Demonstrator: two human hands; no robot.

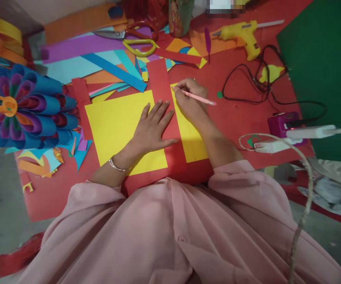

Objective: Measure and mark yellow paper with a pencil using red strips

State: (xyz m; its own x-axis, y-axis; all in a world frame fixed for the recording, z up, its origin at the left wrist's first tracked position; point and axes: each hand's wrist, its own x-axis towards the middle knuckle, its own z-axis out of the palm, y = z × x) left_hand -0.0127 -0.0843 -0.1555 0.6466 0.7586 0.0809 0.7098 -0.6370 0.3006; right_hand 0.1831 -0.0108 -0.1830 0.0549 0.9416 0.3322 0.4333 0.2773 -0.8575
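Spread flat, my left hand (154, 128) presses on a red paper strip (161, 81) and the yellow sheet (114, 126) beneath it. The strip lies upright across the sheet, with yellow showing on both sides. My right hand (191, 98) is closed around a pink pencil (198, 97). Its tip is at the strip's right edge, near the top of the yellow sheet. Faint lines show on the yellow part to the right of the strip. The right wrist rests over that part and hides some of it.
Scissors (139, 46) lie on paper strips at the back. A yellow glue gun (244, 35) with a black cord is at the back right. A blue paper flower (25, 108) stands left, above paper scraps (43, 159). A purple plug adapter (277, 122) sits at right, beside a green board (324, 79).
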